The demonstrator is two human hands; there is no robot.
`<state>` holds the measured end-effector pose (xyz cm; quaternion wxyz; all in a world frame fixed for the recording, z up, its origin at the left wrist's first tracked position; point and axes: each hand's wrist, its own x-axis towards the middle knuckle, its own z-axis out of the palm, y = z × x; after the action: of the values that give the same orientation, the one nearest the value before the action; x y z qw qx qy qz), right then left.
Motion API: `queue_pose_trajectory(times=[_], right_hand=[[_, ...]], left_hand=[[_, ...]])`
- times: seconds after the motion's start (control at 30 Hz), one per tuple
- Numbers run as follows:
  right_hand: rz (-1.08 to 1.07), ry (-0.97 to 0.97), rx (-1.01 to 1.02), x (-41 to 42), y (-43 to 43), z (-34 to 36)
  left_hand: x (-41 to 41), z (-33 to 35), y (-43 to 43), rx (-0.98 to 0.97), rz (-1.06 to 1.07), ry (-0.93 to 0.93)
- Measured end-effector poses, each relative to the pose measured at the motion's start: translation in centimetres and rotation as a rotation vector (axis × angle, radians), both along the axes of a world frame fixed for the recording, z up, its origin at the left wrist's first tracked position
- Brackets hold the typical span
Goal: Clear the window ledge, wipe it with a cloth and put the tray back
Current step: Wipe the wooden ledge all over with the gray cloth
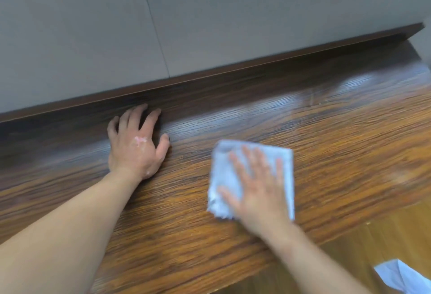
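on the wooden ledge [349, 154] the right hand [258, 189] presses flat on the cloth [233, 161], wiping; left hand [136, 147] rests open, holding nothing. next, probably the far strip.

Glossy wood-grain ledge [338, 154], pale folded cloth [224, 165] flat on it, left hand [135, 151] resting nearby

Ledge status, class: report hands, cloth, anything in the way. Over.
Left hand open, resting on ledge. Right hand flat, pressing cloth on ledge. Tray not in view; nothing seen in cloth's path.
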<state>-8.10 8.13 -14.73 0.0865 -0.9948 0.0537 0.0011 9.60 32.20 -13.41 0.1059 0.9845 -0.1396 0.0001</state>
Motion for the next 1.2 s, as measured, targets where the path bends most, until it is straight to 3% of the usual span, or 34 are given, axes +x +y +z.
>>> queue_pose_trajectory(times=[0.13,0.23,0.3,0.47,0.6,0.7,0.87,0.97,1.07,1.2], right_hand=[[-0.469,0.108,0.035,5.1,-10.3,1.0],[-0.634,0.116,0.078,6.2,-9.2,1.4],[-0.557,0.071,0.054,5.5,-4.3,1.4],[0.103,-0.041,0.027,-1.5,10.7,0.7],[0.366,-0.012,0.051,-3.4,11.9,-0.1],[0.247,-0.021,0.047,0.0,6.5,-0.1],[-0.412,0.121,0.016,8.8,-6.6,0.8],[-0.6,0.136,0.076,10.1,-7.6,1.6],[-0.502,0.095,0.02,7.9,-0.7,1.6],[0.035,-0.028,-0.034,0.4,11.0,0.5]], left_hand=[[0.0,0.1,0.1,0.013,0.01,0.004],[-0.1,0.1,0.2,0.008,0.017,0.0],[0.0,0.1,0.3,-0.012,0.024,-0.01],[0.0,-0.3,0.3,-0.079,0.04,-0.069],[0.1,-0.4,0.2,-0.075,0.046,-0.067],[0.1,-0.2,0.2,-0.058,0.044,-0.032],[0.2,0.3,0.3,-0.014,0.043,0.029],[0.3,0.5,0.4,-0.001,0.028,0.044],[0.4,0.6,0.9,-0.004,0.002,0.053],[1.2,0.8,3.0,0.039,-0.153,0.053]])
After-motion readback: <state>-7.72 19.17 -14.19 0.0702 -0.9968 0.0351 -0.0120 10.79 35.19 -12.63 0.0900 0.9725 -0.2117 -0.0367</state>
